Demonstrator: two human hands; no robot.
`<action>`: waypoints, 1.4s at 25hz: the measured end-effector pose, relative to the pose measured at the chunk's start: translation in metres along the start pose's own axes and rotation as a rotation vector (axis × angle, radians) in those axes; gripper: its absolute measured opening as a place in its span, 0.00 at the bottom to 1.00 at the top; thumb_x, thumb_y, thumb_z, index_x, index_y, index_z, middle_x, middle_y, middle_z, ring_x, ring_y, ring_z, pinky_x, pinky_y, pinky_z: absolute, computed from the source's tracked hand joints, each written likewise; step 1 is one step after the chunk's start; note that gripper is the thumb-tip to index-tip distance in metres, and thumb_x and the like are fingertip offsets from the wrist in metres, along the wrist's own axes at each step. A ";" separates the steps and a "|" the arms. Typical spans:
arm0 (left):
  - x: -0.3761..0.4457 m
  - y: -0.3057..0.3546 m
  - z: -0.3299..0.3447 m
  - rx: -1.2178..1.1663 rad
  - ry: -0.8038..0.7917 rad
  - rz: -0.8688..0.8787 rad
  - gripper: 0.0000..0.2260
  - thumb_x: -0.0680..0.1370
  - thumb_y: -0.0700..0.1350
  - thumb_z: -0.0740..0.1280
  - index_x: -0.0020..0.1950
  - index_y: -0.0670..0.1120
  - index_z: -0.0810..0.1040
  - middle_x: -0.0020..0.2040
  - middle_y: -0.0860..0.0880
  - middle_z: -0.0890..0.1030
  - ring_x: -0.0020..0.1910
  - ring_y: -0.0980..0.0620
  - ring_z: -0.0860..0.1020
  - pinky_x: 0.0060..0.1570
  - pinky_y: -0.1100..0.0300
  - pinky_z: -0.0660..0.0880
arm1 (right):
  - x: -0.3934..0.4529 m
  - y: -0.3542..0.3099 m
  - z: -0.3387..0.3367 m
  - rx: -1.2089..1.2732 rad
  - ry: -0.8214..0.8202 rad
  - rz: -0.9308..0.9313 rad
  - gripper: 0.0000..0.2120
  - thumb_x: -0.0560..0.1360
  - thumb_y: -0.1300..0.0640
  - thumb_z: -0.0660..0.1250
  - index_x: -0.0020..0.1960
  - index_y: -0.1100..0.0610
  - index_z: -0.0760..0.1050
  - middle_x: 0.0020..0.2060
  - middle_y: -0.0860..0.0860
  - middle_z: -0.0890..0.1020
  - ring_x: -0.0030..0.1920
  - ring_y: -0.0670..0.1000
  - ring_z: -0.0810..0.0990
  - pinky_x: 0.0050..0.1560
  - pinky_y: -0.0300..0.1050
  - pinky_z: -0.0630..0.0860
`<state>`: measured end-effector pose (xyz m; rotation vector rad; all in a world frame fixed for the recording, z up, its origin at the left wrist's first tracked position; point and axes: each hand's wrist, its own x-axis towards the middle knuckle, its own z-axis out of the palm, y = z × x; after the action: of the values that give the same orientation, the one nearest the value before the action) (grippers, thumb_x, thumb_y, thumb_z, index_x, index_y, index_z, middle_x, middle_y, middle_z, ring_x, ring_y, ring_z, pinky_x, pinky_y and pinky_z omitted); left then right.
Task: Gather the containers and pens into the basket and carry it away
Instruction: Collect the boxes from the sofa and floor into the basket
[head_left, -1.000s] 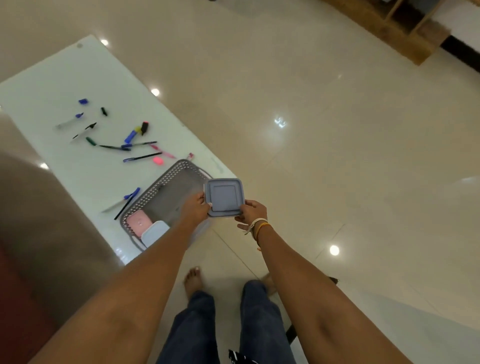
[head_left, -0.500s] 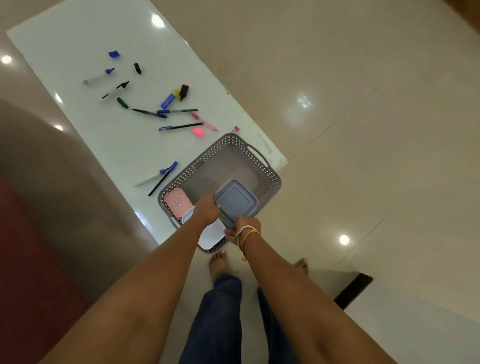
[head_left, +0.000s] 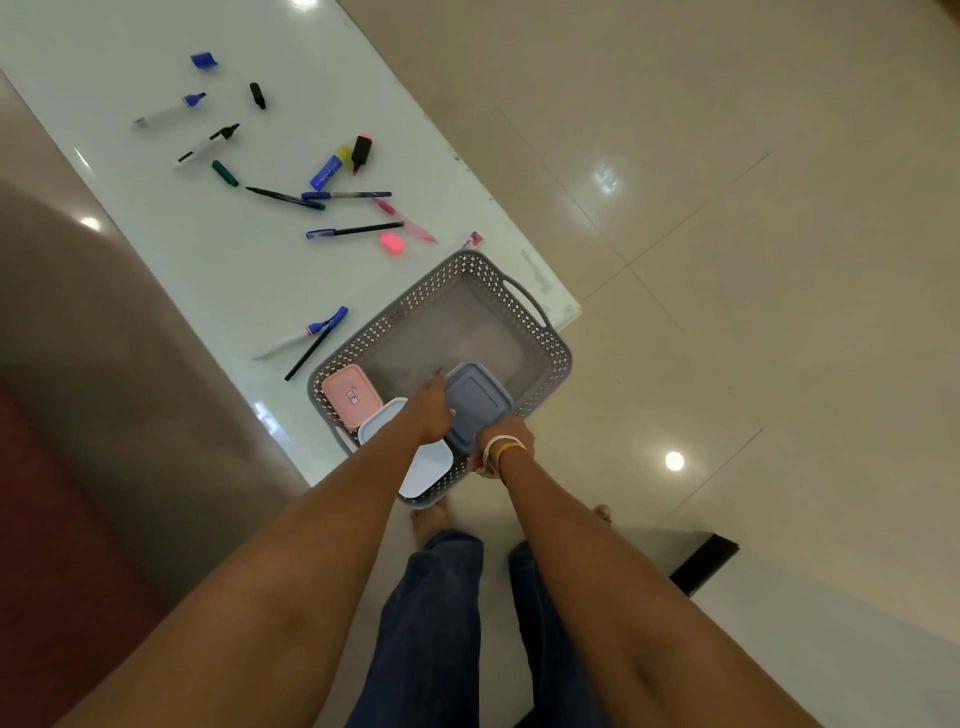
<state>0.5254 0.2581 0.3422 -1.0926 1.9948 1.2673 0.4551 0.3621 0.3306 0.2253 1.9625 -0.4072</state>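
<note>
Baskets: one grey basket (head_left: 540, 332)
Lidded containers: three, namely pink (head_left: 350, 395), white (head_left: 428, 465), blue-grey (head_left: 475, 400)
Hands: two
Loose caps: about four
Pens and markers: roughly ten; overlaps blur the count

Left hand (head_left: 428, 410) and right hand (head_left: 501, 441) extended, fingers curled.

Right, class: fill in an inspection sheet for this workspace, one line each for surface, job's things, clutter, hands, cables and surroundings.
Surface: white glossy table, basket at its near corner.
Job's things: grey basket holds pink container, white container, blue-grey container; pens and markers lie loose on the table.
Clutter: loose caps, pink cap.
Hands: left hand and right hand on the blue-grey container.
Cables: nothing seen.
Surroundings: tiled floor.
</note>
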 end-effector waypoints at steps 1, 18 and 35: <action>-0.002 0.002 0.000 0.027 0.006 -0.001 0.31 0.80 0.38 0.61 0.78 0.39 0.47 0.78 0.37 0.55 0.77 0.40 0.56 0.73 0.53 0.56 | -0.003 -0.004 -0.004 -0.047 -0.003 -0.025 0.04 0.71 0.65 0.68 0.41 0.66 0.78 0.40 0.63 0.84 0.47 0.61 0.85 0.49 0.55 0.82; -0.015 0.014 0.003 0.152 0.000 -0.095 0.20 0.80 0.40 0.61 0.71 0.37 0.62 0.72 0.36 0.67 0.68 0.38 0.70 0.67 0.47 0.68 | -0.014 -0.020 -0.017 0.147 -0.099 0.007 0.20 0.74 0.67 0.63 0.65 0.71 0.67 0.44 0.65 0.82 0.47 0.64 0.83 0.52 0.61 0.80; 0.007 0.177 0.005 0.031 0.193 -0.234 0.21 0.82 0.45 0.58 0.72 0.35 0.64 0.73 0.36 0.66 0.71 0.39 0.65 0.69 0.53 0.62 | 0.000 -0.098 -0.206 -0.663 -0.023 -0.581 0.22 0.74 0.58 0.63 0.67 0.61 0.65 0.62 0.61 0.75 0.62 0.62 0.75 0.57 0.49 0.73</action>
<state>0.3716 0.3012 0.4195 -1.4321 1.9460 1.0404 0.2475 0.3507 0.4249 -0.7804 2.0058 -0.1014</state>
